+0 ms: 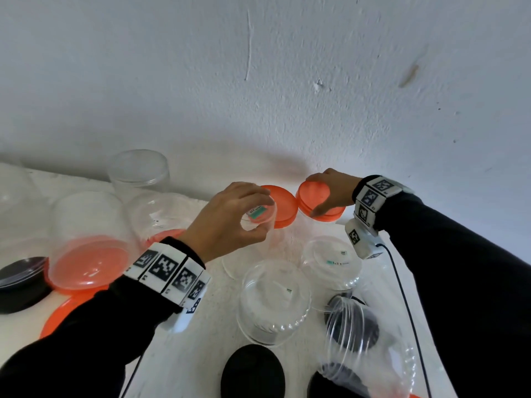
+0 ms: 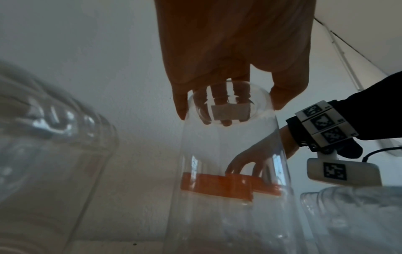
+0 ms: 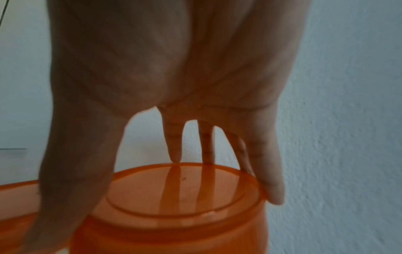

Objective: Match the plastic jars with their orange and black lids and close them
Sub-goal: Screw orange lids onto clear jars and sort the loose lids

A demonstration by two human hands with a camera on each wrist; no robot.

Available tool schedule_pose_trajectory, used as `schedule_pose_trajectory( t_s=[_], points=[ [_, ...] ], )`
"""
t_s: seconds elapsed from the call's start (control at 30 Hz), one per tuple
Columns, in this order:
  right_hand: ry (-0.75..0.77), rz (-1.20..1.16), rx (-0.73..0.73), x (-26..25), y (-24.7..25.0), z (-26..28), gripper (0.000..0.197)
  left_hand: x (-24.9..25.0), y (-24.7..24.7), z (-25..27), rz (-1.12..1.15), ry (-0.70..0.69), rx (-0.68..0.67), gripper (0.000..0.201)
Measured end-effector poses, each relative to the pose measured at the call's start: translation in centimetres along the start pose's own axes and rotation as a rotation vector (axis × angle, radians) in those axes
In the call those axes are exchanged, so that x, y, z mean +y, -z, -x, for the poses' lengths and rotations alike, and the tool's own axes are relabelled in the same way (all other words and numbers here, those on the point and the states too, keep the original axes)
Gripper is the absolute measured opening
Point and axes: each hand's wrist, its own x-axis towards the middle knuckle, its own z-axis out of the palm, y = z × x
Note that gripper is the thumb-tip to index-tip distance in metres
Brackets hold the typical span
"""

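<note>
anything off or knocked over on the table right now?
One clear jar at the near right lies tipped on its side over black lids; most other jars stand inverted, base up. The left hand grips an inverted jar by its base; the right hand grips an orange lid. No spills or damage visible.

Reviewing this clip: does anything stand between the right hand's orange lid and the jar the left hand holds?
Yes. A second orange lid lies between the right hand's orange lid and the clear jar the left hand grips. Nothing separates either hand from what it holds.
</note>
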Motion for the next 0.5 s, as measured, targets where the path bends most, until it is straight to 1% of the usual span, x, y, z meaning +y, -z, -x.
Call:
schedule_pose_trajectory(
  t_s=[0.1, 0.23, 0.37, 0.5],
  points=[
    [0.015, 0.033, -0.027, -0.08, 0.08, -0.45, 0.094, -0.13, -0.48, -0.15, 0.018, -0.017, -0.032, 0.047],
    [0.029, 0.101, -0.087, -0.05, -0.13, -0.8, 0.093, -0.5, -0.53, -0.09, 0.077, 0.008, -0.032, 0.048],
    [0.035, 0.126, -0.099, -0.03, -0.16, -0.9, 0.093, -0.48, -0.56, 0.2, 0.091, 0.036, -0.047, 0.05],
    [0.042, 0.122, -0.105, 0.12, -0.27, -0.99, 0.093, -0.41, -0.56, 0.47, 0.097, 0.036, -0.033, 0.05]
  ],
)
